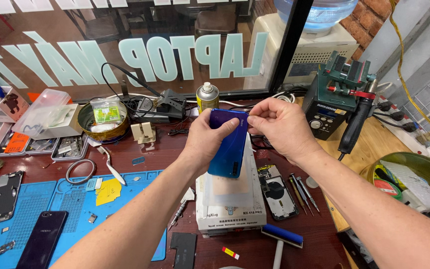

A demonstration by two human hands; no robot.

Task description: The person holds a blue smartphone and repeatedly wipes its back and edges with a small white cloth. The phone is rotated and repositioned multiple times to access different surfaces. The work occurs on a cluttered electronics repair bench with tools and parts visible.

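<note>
The left hand [206,141] is wrapped around the left edge of a glossy blue-to-purple smartphone back cover [230,143], holding it upright above the tabletop [319,239]. The right hand [279,127] pinches the cover's upper right corner between thumb and fingertips, so both hands are clamped on the same piece.

Nearest the viewer, below the hands, lies a blue-headed roller with a white handle [280,238] beside a small red and yellow tag [230,253]. Directly beneath the cover sits a white box-shaped heating plate machine [230,204]. Just right of it lie an opened phone body with exposed parts [276,192] and a few slim metal screwdrivers [302,191]. Well to the left of the left hand spreads a blue silicone work mat [65,199], carrying a dark phone lying face up [43,239] and a yellow slip of paper [108,191].

Farther off, behind the hands, stands a yellow spray can with a silver top [207,97]. To the right of the right hand stands a black rework station topped by a green vise [337,102], with a black hot-air handle [357,122] hanging at its side. Beyond everything is a glass window with large pale lettering [125,50].
</note>
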